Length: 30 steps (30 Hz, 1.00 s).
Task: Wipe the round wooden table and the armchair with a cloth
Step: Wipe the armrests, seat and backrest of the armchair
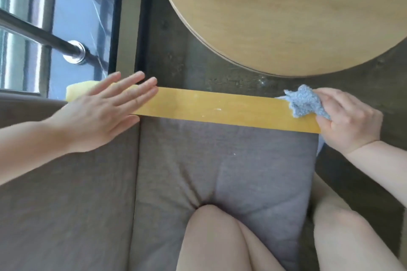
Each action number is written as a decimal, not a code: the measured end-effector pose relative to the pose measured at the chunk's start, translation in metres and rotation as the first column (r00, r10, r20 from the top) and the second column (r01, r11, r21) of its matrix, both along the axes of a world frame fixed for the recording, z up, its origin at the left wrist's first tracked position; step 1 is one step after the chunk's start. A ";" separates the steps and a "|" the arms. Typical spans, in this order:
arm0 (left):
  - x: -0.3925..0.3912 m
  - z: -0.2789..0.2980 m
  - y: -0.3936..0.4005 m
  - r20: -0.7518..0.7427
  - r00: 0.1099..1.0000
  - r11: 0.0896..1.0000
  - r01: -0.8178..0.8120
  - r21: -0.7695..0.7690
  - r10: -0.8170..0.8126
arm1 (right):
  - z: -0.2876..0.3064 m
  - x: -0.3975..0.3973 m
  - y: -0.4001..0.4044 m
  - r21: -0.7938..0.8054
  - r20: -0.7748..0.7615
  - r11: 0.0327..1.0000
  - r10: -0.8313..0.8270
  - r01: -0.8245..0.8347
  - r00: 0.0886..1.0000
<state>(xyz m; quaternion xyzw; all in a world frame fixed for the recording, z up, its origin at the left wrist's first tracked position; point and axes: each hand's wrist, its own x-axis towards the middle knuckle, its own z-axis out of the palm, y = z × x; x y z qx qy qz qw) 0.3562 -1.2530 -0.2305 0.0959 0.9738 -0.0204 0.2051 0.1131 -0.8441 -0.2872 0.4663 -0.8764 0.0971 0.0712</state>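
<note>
— Where's the cloth (305,103)?
— Right of frame, bunched in the right hand (350,119), on the armrest (220,108).
— Left hand (103,108)?
— Fingers spread, flat at the armrest's left end. Desk (275,11) upper right.

the armrest (220,109) of the armchair (220,171) runs left to right across the middle of the view. the seat cushion (231,160) lies on the near side of it; the round table (286,13) stands beyond it, with floor (187,66) between them. the left hand (99,108) lies over the left end of the armrest. the right hand (350,121) presses the cloth (304,103) on the right end. a knee (211,237) rests on the cushion. a window railing (44,35) lies far left.
</note>
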 end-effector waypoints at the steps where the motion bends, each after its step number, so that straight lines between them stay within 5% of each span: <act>1: 0.002 -0.006 -0.010 0.024 1.000 1.000 0.008 -0.003 -0.008 | -0.001 0.001 -0.002 -0.009 -0.024 1.000 -0.012 0.012 1.000; 6: 0.008 -0.045 -0.014 -0.012 0.998 0.998 0.062 0.003 -0.062 | -0.004 0.024 -0.015 -0.089 -0.048 0.980 -0.182 0.178 0.982; 13: 0.007 -0.049 -0.011 -0.028 1.000 0.997 -0.001 0.074 0.003 | 0.006 0.082 -0.056 -0.104 0.272 0.928 -0.320 0.359 0.907; 16: -0.007 -0.038 -0.015 -0.036 0.980 0.976 -0.192 0.102 0.196 | 0.023 0.105 -0.096 -0.204 0.420 0.871 -0.335 0.447 0.843; 21: -0.008 -0.041 -0.016 -0.040 0.872 0.872 -0.484 0.070 0.487 | 0.009 0.148 -0.144 0.039 0.313 0.998 -0.055 0.045 0.948; 24: -0.011 -0.049 -0.001 -0.112 0.821 0.828 -0.551 0.101 0.560 | 0.002 0.141 -0.121 0.092 0.306 0.865 -0.495 0.493 0.813; 26: -0.014 -0.053 0.004 -0.161 0.767 0.784 -0.608 0.126 0.621 | 0.007 0.142 -0.134 0.044 0.318 0.766 -0.620 0.642 0.718; 30: -0.014 -0.058 0.005 -0.188 0.762 0.784 -0.609 0.118 0.620 | 0.005 0.174 -0.205 0.033 0.340 0.996 -0.084 0.077 0.937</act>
